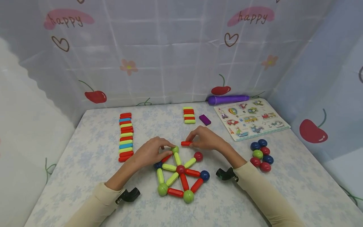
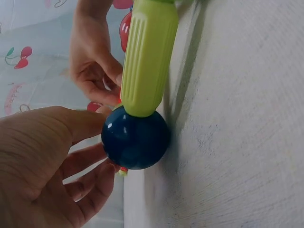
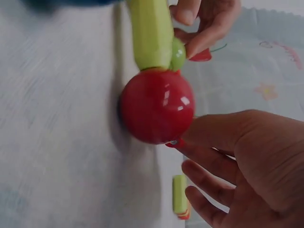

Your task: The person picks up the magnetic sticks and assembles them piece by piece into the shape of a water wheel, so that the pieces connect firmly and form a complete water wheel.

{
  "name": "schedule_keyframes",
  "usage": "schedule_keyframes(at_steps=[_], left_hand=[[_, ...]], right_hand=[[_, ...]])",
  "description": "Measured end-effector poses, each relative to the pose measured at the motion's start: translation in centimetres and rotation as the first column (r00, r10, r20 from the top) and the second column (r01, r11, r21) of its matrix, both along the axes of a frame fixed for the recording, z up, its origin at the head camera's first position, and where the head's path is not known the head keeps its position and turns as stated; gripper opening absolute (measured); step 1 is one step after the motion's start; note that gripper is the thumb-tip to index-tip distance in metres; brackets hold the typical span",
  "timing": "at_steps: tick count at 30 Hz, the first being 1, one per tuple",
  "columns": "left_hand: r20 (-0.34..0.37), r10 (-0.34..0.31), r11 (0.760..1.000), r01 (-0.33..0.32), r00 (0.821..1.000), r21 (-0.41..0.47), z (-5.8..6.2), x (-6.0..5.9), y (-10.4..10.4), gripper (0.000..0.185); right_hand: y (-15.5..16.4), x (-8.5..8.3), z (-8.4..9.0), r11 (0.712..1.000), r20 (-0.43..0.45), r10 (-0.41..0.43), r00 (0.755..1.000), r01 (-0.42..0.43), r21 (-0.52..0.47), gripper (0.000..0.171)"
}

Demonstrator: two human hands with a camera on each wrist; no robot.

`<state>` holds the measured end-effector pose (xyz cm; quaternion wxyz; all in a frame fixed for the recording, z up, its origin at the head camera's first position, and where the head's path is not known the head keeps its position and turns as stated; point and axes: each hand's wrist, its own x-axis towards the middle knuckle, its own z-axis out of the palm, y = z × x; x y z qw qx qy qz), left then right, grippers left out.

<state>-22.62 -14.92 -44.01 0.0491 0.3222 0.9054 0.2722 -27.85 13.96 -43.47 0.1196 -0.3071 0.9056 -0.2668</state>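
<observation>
Lining floral tabletop (image 1: 85, 176), cherry-print curtain walls (image 1: 170, 63).

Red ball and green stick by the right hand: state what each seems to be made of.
The red ball looks like hard plastic, glossy, with sharp highlights on it. The green stick also looks plastic, but duller, with a softer sheen. What is inside cannot be seen.
</observation>
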Motion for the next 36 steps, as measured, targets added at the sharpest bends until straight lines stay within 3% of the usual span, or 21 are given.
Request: schedule_keyframes(at_steps=[9,18,24,30,36], left_hand=[[0.010,0.044,0.999,-0.044,0.999,-0.001,0.0,0.0,0.4,0.012],[0.020,0.052,0.999,-0.052,0.998,-0.014,-0.4,0.3,0.7,0.019],[0.002,0.072,0.997,-0.072,0.997,-0.036,-0.5,0.4,0.8,0.017],[0.053,0.093,0.995,-0.091,0.994,-0.036,-0.3,0.6,0.6,0.016],[0.056,0.060,0.998,-0.059,0.997,-0.031,-0.3,0.3,0.3,0.016]], right_hand=[[-1.3,1.3,0.7,0.993,0.043,0.120,0.992,-0.120,-0.007,0.017],[-2.3,2.3,0.8,0.990,0.003,0.137,0.991,-0.137,-0.015,0.017],[-1.9,2.1,1.4,0.986,0.062,0.166,0.984,-0.168,0.026,0.023],[-0.9,1.9,2.1,0.968,0.176,0.191,0.966,-0.215,0.127,0.032],[-1.2,1.9,1.6,0.967,0.137,0.227,0.964,-0.240,0.085,0.028]])
